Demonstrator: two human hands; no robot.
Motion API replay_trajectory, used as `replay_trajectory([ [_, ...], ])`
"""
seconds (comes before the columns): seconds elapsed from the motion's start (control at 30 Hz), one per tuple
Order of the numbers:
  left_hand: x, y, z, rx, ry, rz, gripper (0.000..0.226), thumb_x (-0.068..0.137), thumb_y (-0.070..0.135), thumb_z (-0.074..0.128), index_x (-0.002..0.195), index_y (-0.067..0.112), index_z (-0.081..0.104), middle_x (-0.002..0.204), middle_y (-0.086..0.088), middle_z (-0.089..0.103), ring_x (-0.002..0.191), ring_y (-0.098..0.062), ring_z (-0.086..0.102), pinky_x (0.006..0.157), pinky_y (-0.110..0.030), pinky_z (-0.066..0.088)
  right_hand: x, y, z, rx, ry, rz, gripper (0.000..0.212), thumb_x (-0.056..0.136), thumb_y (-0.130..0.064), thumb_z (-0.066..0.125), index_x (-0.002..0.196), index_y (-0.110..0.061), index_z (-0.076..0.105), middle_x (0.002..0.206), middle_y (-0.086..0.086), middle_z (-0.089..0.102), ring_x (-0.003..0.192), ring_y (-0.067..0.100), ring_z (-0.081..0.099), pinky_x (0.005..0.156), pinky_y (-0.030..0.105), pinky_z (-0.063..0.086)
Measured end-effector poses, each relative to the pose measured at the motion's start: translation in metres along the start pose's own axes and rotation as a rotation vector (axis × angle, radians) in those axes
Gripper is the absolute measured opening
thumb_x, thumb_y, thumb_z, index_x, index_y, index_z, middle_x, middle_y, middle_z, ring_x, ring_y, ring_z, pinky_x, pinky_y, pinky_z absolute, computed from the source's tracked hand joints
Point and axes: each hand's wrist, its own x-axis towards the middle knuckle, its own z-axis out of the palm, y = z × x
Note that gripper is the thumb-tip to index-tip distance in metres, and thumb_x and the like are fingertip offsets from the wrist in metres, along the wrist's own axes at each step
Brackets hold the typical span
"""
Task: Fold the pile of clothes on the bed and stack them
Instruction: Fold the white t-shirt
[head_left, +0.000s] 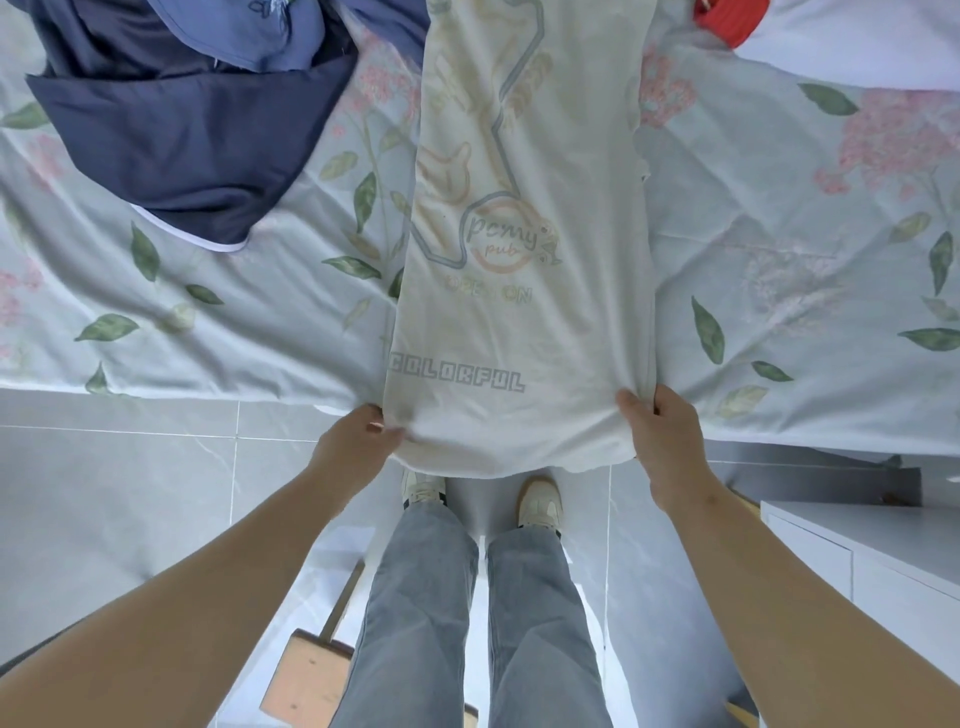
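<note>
A white printed T-shirt (524, 322) lies stretched lengthwise across the bed (208, 312), folded into a long narrow strip, its near end hanging over the bed's front edge. My left hand (358, 447) pinches the near left corner of the shirt. At the near right corner my right hand (662, 441) grips the fabric, thumb on top. A dark navy garment (192, 135) lies in a heap at the back left with a lighter blue garment (249, 31) on top of it.
A red item (730, 21) shows at the back right beside white fabric (857, 47). The floral sheet covers the bed. On the tiled floor stand my legs and shoes, a wooden stool (306, 675) at left, a white cabinet (872, 561) at right.
</note>
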Motion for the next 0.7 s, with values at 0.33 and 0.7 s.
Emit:
replay_trajectory([
  [0.33,-0.01,-0.066,0.02,-0.608,0.062,-0.568,0.027,0.089,-0.003,0.057,0.113,0.009,0.058,0.099,-0.012,0.058,0.084,-0.024,0.055,0.075,-0.036,0.048,0.006,0.006,-0.005,-0.023,0.015,0.029,0.032,0.091,-0.022,0.056,0.102,0.008,0.056,0.086,0.01,0.051,0.078,0.023,0.045,0.071,0.04,0.045],
  [0.7,0.0,0.017,0.018,-0.279,0.257,0.128,0.02,0.088,0.032,0.063,0.1,0.022,0.051,0.077,0.006,0.051,0.07,-0.013,0.049,0.06,-0.026,0.038,0.004,0.003,0.007,-0.187,0.074,-0.128,0.043,0.083,-0.023,0.067,0.058,-0.014,0.033,0.069,0.0,0.035,0.074,0.021,0.032,0.063,0.03,0.027],
])
